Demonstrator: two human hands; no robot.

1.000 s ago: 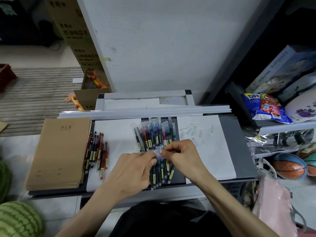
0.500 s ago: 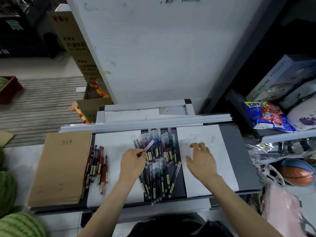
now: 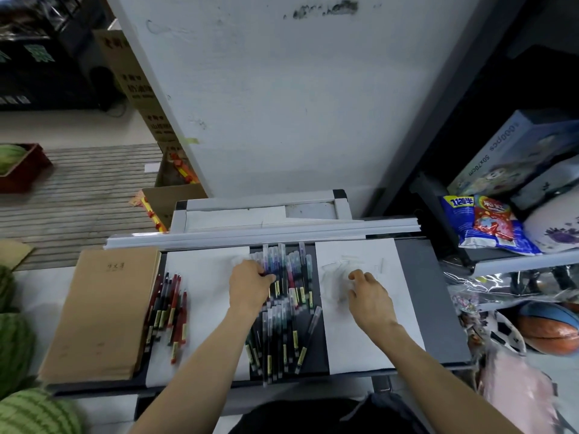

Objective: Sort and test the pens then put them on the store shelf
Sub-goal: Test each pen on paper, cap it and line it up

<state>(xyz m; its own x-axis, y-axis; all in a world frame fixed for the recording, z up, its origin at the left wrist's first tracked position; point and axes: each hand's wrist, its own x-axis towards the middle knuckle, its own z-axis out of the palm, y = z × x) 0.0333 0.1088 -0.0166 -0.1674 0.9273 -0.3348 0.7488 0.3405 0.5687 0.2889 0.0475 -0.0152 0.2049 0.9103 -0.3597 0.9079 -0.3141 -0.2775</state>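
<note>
Counting across the dark grey tabletop [image 3: 432,308], three groups of pens are found, though single pens cannot be counted through the blur. Two rows of slim translucent pens are laid on the bare strip between two white paper sheets: a far row [image 3: 293,270] and a near row [image 3: 282,336]. Their long axes run from the person toward the wall, with yellow labels at the near ends; one pen at the right of the near row is tilted. A third group, a cluster of red and dark pens [image 3: 169,314], is laid along the left edge of the left sheet [image 3: 203,308], just beside one stack of brown notebooks [image 3: 100,314], its far ends leaning slightly rightward. The left hand [image 3: 249,288] is curled over the far row; whether a pen is pinched cannot be told. The right hand [image 3: 371,297] is rested on the right sheet [image 3: 360,339], fingers loosely bent, with nothing seen held.
</note>
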